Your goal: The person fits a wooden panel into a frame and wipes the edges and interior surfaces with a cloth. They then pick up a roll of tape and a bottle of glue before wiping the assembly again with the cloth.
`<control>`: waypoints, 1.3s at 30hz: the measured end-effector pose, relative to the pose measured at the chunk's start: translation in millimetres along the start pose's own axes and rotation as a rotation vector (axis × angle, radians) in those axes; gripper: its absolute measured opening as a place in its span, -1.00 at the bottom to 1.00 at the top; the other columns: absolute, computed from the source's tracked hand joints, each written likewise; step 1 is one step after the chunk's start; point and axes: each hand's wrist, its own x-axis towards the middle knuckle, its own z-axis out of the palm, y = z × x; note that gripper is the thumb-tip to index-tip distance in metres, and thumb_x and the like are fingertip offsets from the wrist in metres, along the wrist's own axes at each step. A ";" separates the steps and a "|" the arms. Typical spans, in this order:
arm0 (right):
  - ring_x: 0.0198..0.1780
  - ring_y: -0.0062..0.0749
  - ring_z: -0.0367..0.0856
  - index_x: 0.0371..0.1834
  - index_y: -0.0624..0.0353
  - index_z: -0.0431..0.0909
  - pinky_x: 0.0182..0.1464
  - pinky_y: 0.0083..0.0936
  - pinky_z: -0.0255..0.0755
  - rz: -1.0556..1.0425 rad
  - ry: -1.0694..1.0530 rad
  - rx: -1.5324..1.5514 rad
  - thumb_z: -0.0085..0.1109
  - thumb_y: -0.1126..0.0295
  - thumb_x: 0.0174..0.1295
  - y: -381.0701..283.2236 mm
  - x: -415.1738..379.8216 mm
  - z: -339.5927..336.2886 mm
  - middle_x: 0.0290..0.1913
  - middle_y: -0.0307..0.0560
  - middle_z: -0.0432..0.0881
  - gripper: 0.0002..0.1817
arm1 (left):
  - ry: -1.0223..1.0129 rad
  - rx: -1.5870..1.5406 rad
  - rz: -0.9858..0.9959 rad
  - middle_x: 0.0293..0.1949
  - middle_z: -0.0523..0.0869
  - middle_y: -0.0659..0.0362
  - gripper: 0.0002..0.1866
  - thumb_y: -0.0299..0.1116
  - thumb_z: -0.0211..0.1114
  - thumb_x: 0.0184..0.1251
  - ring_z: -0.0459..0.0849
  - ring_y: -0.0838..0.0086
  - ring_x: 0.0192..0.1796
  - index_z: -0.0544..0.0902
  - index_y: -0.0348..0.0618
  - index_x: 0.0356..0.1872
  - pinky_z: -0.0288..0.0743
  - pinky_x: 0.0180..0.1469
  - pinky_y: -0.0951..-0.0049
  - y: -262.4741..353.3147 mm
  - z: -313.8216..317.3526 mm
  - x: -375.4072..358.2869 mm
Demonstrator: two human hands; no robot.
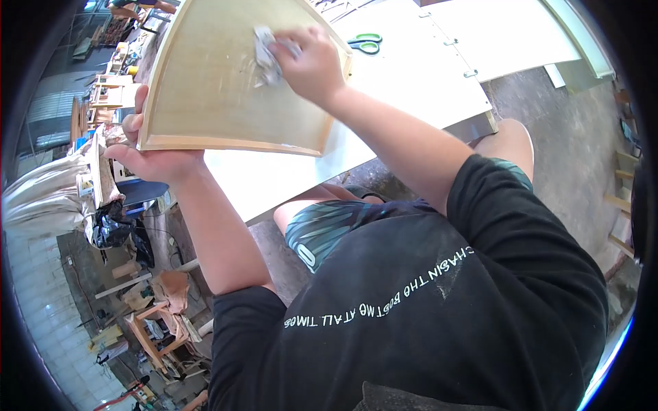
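A shallow wooden tray-like panel with a raised light-wood rim is tilted up over the white table. My left hand grips its lower left corner, fingers behind the edge and thumb out to the side. My right hand is closed on a crumpled whitish cloth, pressed against the panel's inner face. Faint pale marks show on that face near the cloth. The right hand is slightly blurred. Just right of the panel, green-handled scissors lie on the table.
Metal hinges or clasps sit along a seam in the white tabletop. To the left, a black plastic bag, draped pale fabric and a small wooden frame crowd the floor. Part of another person shows at top left.
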 end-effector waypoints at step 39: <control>-0.26 -0.37 0.57 -0.03 0.22 0.64 -0.18 -0.43 0.51 0.158 0.067 0.201 0.28 0.35 0.41 -20.2 -46.3 34.0 -0.17 -0.05 0.55 -0.81 | 0.088 -0.016 0.015 0.14 0.72 -0.10 -0.39 0.31 -0.09 0.60 0.68 0.09 0.20 0.56 -0.05 -0.30 0.54 0.31 0.01 -7.9 20.1 -14.6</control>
